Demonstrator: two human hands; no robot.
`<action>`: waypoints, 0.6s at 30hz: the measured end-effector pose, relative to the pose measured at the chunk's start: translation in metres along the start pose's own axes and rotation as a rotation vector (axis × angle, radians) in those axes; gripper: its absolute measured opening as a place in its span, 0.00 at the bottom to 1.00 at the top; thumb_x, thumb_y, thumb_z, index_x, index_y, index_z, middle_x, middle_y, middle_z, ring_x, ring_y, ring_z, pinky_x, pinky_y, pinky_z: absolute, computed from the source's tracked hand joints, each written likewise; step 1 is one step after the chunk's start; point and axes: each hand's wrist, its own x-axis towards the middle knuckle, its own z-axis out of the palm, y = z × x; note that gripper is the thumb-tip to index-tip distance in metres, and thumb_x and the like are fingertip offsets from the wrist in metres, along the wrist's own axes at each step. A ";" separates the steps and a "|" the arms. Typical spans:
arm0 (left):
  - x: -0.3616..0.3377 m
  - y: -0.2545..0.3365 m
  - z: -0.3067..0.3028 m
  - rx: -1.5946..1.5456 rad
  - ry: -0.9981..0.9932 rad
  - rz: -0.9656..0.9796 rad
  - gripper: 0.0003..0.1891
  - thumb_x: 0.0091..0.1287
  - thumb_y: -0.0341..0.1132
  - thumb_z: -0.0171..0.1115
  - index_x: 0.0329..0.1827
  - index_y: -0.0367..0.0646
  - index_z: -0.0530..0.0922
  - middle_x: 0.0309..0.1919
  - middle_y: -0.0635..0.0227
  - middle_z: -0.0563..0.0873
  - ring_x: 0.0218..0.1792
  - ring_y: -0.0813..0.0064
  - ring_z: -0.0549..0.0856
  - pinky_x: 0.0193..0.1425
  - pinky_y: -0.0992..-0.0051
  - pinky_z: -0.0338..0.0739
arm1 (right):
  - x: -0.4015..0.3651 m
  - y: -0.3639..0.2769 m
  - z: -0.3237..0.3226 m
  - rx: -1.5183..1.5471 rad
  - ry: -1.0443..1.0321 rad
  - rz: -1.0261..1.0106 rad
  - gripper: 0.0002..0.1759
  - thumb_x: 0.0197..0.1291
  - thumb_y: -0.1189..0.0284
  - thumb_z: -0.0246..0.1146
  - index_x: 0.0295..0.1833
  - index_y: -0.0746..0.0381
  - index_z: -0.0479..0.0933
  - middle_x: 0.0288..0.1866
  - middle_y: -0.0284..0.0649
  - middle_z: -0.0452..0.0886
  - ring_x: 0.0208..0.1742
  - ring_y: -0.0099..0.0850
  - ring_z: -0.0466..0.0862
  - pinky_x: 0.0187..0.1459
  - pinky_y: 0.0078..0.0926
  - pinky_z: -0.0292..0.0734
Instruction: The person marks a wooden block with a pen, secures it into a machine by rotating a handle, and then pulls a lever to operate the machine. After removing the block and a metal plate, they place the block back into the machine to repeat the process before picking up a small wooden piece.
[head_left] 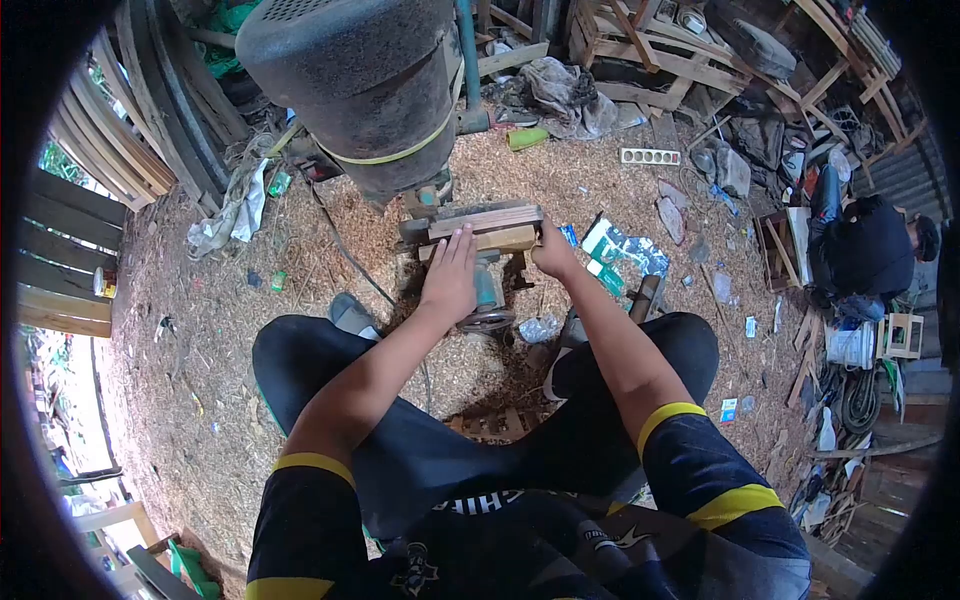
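A short wooden block (508, 238) lies across the top of a small teal machine (486, 290) with a round handwheel (487, 320) below. Along its far side runs a reddish strip of wood (487, 221). My left hand (452, 275) rests on the wood from the near side, fingers stretched out flat over its left half. At the right end, my right hand (552, 252) is closed around the block's end, thumb up near the top edge. The fingers' undersides are hidden.
A large dark barrel-shaped container (365, 90) stands just beyond the machine. A cable (340, 240) runs along the shavings-covered ground at left. A white power strip (650, 157) and torn packaging (625, 250) lie at right. Another person (870, 250) crouches far right.
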 end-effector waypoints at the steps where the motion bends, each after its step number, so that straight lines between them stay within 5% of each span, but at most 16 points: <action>1: -0.002 -0.002 -0.007 -0.026 -0.021 0.013 0.41 0.72 0.34 0.56 0.88 0.29 0.56 0.91 0.50 0.52 0.90 0.56 0.54 0.93 0.56 0.48 | -0.002 -0.010 -0.006 0.047 -0.088 0.011 0.48 0.54 0.81 0.59 0.85 0.72 0.60 0.76 0.67 0.76 0.79 0.59 0.75 0.79 0.43 0.70; 2: -0.002 -0.004 -0.015 -0.053 -0.040 0.024 0.42 0.72 0.35 0.57 0.88 0.29 0.56 0.91 0.51 0.51 0.91 0.56 0.53 0.93 0.56 0.47 | -0.013 -0.021 -0.005 0.005 0.042 0.040 0.48 0.54 0.81 0.58 0.85 0.70 0.60 0.76 0.67 0.77 0.78 0.59 0.76 0.78 0.43 0.71; 5: -0.002 -0.010 -0.016 -0.093 -0.049 0.049 0.45 0.69 0.35 0.59 0.89 0.30 0.55 0.91 0.51 0.49 0.91 0.57 0.53 0.93 0.56 0.47 | -0.005 -0.001 0.004 0.039 0.004 -0.093 0.49 0.55 0.80 0.59 0.87 0.69 0.58 0.75 0.68 0.77 0.76 0.60 0.78 0.77 0.44 0.73; 11: -0.004 -0.012 -0.016 -0.118 -0.035 0.058 0.45 0.68 0.35 0.60 0.89 0.30 0.55 0.91 0.51 0.50 0.91 0.57 0.53 0.93 0.56 0.48 | -0.009 0.000 0.014 -0.075 0.059 0.151 0.49 0.56 0.77 0.62 0.86 0.72 0.57 0.78 0.70 0.73 0.78 0.58 0.76 0.78 0.43 0.71; 14: -0.001 -0.013 -0.013 -0.112 -0.018 0.054 0.45 0.67 0.35 0.61 0.88 0.30 0.56 0.91 0.50 0.51 0.90 0.56 0.54 0.93 0.56 0.48 | -0.022 -0.005 0.021 -0.097 0.173 0.235 0.47 0.61 0.71 0.64 0.85 0.74 0.59 0.77 0.71 0.74 0.79 0.59 0.76 0.77 0.43 0.72; 17: 0.002 -0.014 -0.002 -0.163 0.016 0.080 0.45 0.65 0.33 0.63 0.87 0.29 0.59 0.91 0.46 0.51 0.90 0.52 0.55 0.92 0.54 0.51 | -0.054 -0.032 0.026 0.227 0.271 0.498 0.45 0.67 0.64 0.66 0.84 0.75 0.60 0.78 0.71 0.73 0.79 0.60 0.76 0.77 0.45 0.71; 18: 0.006 -0.018 -0.003 -0.182 0.035 0.091 0.44 0.65 0.32 0.63 0.86 0.28 0.60 0.91 0.45 0.51 0.90 0.51 0.56 0.91 0.53 0.53 | -0.059 0.006 0.051 0.243 0.305 0.445 0.49 0.72 0.49 0.64 0.80 0.80 0.63 0.76 0.77 0.72 0.79 0.63 0.74 0.79 0.49 0.68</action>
